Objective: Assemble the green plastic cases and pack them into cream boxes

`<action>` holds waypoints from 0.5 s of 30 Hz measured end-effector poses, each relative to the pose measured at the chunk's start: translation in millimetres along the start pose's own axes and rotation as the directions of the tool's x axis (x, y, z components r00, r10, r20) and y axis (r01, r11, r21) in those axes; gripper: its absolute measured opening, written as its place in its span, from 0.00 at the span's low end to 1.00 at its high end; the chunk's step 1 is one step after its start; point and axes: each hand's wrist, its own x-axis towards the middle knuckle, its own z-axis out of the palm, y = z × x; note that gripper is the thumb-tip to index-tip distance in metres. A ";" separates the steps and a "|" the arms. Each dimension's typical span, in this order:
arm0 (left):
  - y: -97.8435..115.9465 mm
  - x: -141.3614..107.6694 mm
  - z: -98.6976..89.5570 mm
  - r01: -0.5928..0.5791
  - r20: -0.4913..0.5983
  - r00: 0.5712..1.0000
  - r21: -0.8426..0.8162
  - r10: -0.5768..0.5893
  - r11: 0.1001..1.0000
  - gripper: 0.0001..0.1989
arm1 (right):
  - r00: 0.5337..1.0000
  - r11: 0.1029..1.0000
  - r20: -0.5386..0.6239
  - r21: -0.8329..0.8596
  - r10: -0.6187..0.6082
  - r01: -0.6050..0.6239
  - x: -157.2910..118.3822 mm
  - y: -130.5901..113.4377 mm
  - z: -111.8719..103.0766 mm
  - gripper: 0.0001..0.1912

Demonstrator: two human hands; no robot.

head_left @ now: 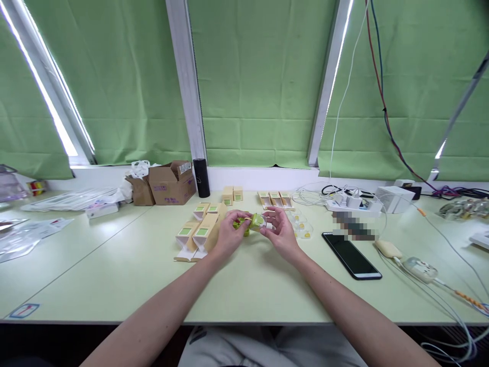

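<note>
My left hand (228, 235) is closed, with thumb and fingers pinching a small green box-shaped item (258, 221) over the middle of the table. My right hand (283, 232) is closed around the other side of it, at a clear, shiny part. More small green pieces (244, 223) show behind my left fingers, partly hidden. Left of my left hand stand several tan cartons (205, 230) with green label squares, some with open flaps. Clear plastic pieces with yellow spots (304, 228) lie just right of my right hand.
Further back are two small tan boxes (233, 194), several open tan cartons (275, 199), a black cylinder (201, 178) and a brown cardboard box (171, 183). At right lie a phone (352, 256), a white power strip (353, 205) and loose cables. Plastic bags (34, 235) cover the far left.
</note>
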 end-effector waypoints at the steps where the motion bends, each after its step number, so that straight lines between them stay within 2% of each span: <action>1: 1.0 -0.7 0.1 -0.019 -0.003 1.000 0.021 0.019 1.000 0.06 | 1.000 1.000 0.015 -0.009 0.009 -0.009 -0.7 0.8 -0.1 0.35; 5: 6.3 -4.2 1.2 -0.090 -0.015 0.996 0.101 0.092 0.991 0.04 | 0.997 0.998 0.071 -0.052 0.038 -0.034 -4.1 3.3 0.5 0.35; 9: 11.3 -7.4 2.0 -0.110 0.001 0.994 0.134 0.111 0.985 0.04 | 0.994 0.992 0.106 -0.124 0.040 -0.027 -6.0 3.3 0.7 0.35; 12: 13.5 -9.7 2.4 -0.142 0.045 0.990 0.189 0.136 0.972 0.03 | 0.992 0.968 0.124 -0.249 0.006 0.026 -6.6 1.8 -0.4 0.33; 15: 14.5 -11.5 2.9 -0.226 0.100 0.973 0.262 0.206 0.938 0.03 | 0.987 0.912 0.141 -0.389 -0.081 0.131 -6.6 1.1 -2.0 0.32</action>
